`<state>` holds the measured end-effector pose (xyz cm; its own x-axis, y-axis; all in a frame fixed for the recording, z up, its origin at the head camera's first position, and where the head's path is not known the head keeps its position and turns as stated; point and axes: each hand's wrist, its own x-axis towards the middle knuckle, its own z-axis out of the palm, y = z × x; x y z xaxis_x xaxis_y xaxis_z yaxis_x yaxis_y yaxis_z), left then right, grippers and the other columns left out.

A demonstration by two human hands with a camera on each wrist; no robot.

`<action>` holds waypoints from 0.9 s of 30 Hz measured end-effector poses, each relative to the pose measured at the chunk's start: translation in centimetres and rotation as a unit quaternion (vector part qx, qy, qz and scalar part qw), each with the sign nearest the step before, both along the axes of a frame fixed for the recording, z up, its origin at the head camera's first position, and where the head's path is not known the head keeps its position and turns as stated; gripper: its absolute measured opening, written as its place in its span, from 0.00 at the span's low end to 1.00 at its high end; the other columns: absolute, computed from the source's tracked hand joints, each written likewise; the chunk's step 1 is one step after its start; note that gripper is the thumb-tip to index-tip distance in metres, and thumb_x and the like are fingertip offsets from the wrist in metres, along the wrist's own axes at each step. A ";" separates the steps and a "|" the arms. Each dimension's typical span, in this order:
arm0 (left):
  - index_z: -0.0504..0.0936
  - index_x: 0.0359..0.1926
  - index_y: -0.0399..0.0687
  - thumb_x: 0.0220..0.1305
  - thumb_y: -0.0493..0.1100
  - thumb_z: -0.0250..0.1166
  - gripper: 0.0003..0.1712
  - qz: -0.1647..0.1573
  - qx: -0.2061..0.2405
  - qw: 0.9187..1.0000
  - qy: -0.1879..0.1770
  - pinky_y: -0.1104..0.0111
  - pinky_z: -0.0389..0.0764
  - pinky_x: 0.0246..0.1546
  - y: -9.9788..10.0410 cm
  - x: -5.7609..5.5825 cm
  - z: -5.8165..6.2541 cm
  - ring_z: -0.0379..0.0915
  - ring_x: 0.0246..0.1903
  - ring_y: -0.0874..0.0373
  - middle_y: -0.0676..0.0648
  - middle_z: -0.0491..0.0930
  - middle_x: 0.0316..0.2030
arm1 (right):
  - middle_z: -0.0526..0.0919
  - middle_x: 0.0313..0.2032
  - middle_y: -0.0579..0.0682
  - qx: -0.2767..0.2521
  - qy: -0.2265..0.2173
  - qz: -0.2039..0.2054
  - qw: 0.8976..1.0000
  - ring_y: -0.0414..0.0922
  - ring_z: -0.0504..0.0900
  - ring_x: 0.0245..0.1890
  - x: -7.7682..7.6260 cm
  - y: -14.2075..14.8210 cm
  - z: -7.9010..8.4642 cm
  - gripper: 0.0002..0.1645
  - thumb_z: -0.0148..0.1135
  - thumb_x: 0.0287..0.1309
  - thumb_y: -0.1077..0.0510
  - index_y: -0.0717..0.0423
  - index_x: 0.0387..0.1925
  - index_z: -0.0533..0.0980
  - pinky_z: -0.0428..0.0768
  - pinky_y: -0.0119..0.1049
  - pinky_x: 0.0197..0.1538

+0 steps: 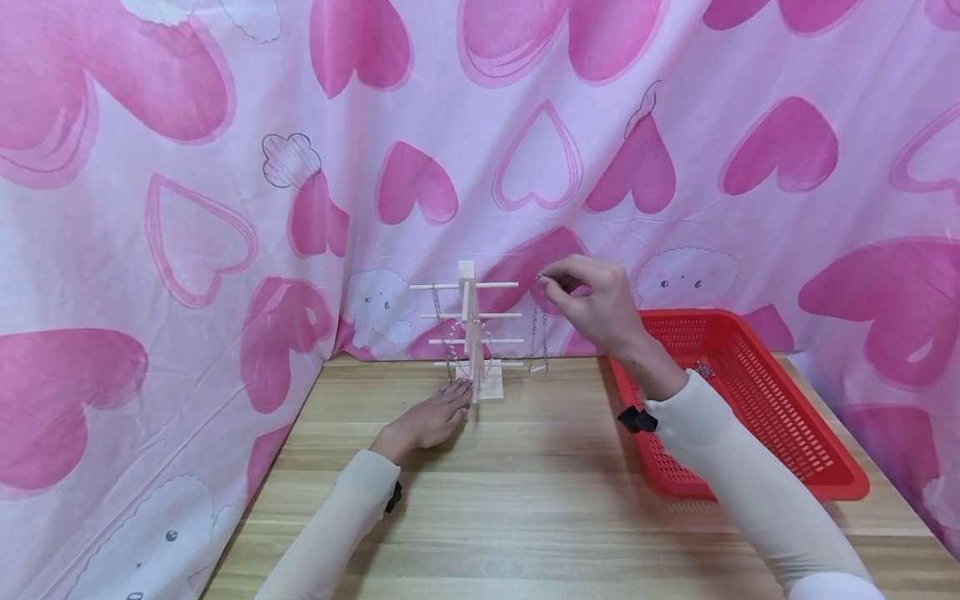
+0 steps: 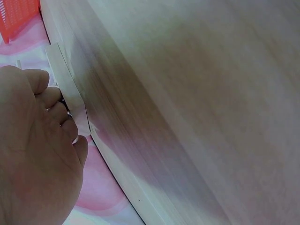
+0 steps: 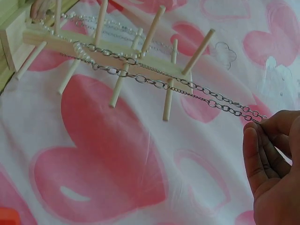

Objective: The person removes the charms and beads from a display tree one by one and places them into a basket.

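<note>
A wooden jewelry stand (image 1: 467, 300) with several horizontal pegs stands upright at the back of the table. My right hand (image 1: 596, 302) pinches a silver chain necklace (image 3: 140, 78) at its top, just right of the upper pegs. The chain hangs down in a loop with a row of white beads (image 3: 83, 48) at its bottom. On the left-side pegs hang a silver chain (image 1: 437, 308) and a white bead strand (image 1: 453, 332). My left hand (image 1: 431, 417) rests with extended fingers at the stand's base (image 1: 491, 385).
A red plastic basket (image 1: 757, 417) stands on the right of the wooden table (image 1: 510, 508), with a small silver chain bundle (image 1: 703, 369) inside. A pink heart-patterned cloth (image 1: 416, 182) hangs behind and to the left.
</note>
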<state>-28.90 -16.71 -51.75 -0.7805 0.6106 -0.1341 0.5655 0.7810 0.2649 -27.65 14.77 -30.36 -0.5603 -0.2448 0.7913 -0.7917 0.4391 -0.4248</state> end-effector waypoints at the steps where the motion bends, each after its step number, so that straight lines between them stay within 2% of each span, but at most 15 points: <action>1: 0.52 0.85 0.43 0.88 0.51 0.37 0.33 -0.001 0.000 1.000 -0.001 0.48 0.50 0.87 0.0 0.0 0.0 0.40 0.86 0.43 0.42 0.45 0.86 | 0.92 0.36 0.54 0.000 -0.002 -0.005 1.000 0.44 0.88 0.33 0.0 0.2 0.0 0.06 0.71 0.64 0.69 0.61 0.40 0.89 0.83 0.17 0.43; 9: 0.51 0.85 0.44 0.88 0.51 0.36 0.34 0.002 0.002 1.000 -0.004 0.49 0.49 0.87 -0.1 -0.1 -0.1 0.39 0.86 0.44 0.43 0.44 0.86 | 0.92 0.36 0.55 -0.008 0.004 -0.035 0.999 0.41 0.86 0.33 0.2 2.2 0.6 0.07 0.72 0.64 0.69 0.62 0.42 0.89 0.82 0.15 0.44; 12: 0.51 0.85 0.45 0.88 0.52 0.36 0.34 0.001 -0.003 1.000 -0.002 0.49 0.49 0.87 -0.1 -0.1 -0.1 0.38 0.86 0.45 0.43 0.44 0.86 | 0.92 0.37 0.55 -0.004 0.008 -0.050 0.999 0.37 0.85 0.34 0.0 3.0 0.7 0.07 0.72 0.64 0.68 0.62 0.43 0.89 0.82 0.14 0.45; 19: 0.56 0.83 0.38 0.87 0.47 0.39 0.32 -0.008 0.012 1.000 0.009 0.45 0.52 0.86 0.0 0.0 0.0 0.43 0.85 0.39 0.37 0.49 0.85 | 0.92 0.35 0.56 -0.008 0.017 -0.071 0.997 0.23 0.80 0.34 -0.4 4.8 0.8 0.06 0.72 0.63 0.69 0.62 0.42 0.90 0.81 0.13 0.44; 27: 0.54 0.84 0.40 0.87 0.48 0.38 0.33 -0.007 0.006 1.000 0.007 0.44 0.51 0.86 0.0 0.1 0.1 0.42 0.86 0.40 0.39 0.47 0.85 | 0.91 0.32 0.57 -0.013 0.021 -0.088 0.996 0.19 0.77 0.32 -0.5 6.6 0.8 0.06 0.71 0.62 0.70 0.63 0.40 0.90 0.79 0.12 0.41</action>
